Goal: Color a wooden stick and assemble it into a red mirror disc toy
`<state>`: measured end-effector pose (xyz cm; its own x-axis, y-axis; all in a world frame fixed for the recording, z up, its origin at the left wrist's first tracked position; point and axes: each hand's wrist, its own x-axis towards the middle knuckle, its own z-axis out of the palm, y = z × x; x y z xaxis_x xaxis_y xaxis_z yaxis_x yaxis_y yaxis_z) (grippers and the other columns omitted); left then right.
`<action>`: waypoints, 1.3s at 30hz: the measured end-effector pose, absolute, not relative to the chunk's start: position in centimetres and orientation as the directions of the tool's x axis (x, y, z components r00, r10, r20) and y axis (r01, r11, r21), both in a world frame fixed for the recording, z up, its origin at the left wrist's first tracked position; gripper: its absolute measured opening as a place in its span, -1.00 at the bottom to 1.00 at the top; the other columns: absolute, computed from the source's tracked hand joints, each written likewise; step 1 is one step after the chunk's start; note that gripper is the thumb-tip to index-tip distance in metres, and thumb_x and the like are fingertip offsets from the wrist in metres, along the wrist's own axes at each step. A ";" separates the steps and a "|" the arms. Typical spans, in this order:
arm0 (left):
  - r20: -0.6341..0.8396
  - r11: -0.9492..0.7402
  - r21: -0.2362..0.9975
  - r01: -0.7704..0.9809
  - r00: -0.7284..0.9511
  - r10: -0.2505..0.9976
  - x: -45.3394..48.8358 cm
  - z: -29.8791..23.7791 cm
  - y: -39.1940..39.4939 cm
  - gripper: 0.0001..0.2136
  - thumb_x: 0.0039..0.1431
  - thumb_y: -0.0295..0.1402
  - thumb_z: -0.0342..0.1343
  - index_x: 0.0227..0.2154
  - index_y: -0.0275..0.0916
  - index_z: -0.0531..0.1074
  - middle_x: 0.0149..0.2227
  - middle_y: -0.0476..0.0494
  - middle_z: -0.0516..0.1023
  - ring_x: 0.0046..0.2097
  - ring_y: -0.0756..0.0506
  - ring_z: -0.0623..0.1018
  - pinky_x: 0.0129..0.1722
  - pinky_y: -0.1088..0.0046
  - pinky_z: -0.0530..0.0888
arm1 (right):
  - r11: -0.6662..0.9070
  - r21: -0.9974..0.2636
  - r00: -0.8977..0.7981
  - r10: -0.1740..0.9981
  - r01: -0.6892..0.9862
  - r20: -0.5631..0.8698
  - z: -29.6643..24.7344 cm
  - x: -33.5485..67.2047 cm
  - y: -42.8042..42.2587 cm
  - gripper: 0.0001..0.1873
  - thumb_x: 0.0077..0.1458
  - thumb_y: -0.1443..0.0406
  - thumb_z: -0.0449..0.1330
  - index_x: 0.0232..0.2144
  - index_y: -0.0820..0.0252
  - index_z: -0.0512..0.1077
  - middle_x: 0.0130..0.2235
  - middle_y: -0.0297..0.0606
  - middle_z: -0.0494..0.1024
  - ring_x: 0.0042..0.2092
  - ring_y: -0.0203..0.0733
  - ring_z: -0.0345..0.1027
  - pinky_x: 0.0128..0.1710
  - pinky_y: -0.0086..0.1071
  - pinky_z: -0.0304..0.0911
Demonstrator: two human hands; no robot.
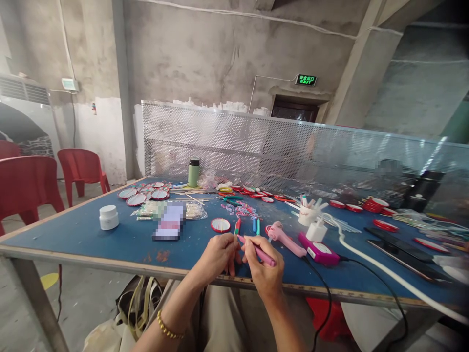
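Note:
My right hand (266, 266) is closed around a pink pen-shaped tool (264, 255), its tip pointing toward my left fingers. My left hand (220, 250) is pinched close beside that tip near the table's front edge; what its fingers hold is too small to make out. Just beyond the fingertips is a red and green stick-like piece (238, 227); whether it is held or lies on the table I cannot tell. A round disc with a red rim (220, 225) lies behind my left hand. Blue and teal sticks (254, 225) lie beyond my right hand.
Right of my hands lie a pink handled device (287, 240) and a purple box (318, 250) with a black cable. A paper cup of pens (307, 214) stands behind. Left are a blurred phone (168, 222) and a white jar (109, 218). A perforated metal screen (220, 142) edges the back.

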<state>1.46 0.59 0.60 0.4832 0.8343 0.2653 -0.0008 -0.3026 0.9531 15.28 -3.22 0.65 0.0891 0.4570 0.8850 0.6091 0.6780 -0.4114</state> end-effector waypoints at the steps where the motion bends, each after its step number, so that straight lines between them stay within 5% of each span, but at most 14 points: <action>1: 0.267 -0.305 0.952 0.000 0.484 0.833 1.5 0.6 0.6 -0.68 0.28 -0.10 -0.07 -0.47 -0.23 0.31 -0.50 -0.03 0.54 -0.66 0.05 0.47 -0.69 0.60 0.21 | 0.680 -0.408 0.084 0.456 0.609 0.886 0.7 15.3 -3.2 -0.81 0.29 0.32 0.13 -0.41 0.15 0.42 -0.50 -0.39 0.49 -0.55 -0.33 0.38 -0.47 -0.46 0.33; 39: 0.270 -0.315 0.949 0.015 0.476 0.837 1.4 1.0 0.3 -0.66 0.27 -0.09 -0.07 -0.48 -0.23 0.31 -0.51 -0.02 0.53 -0.67 0.04 0.46 -0.69 0.58 0.21 | 0.680 -0.401 0.089 0.445 0.615 0.891 0.5 15.4 -3.0 -0.81 0.29 0.32 0.13 -0.40 0.17 0.43 -0.49 -0.37 0.52 -0.54 -0.33 0.40 -0.46 -0.47 0.32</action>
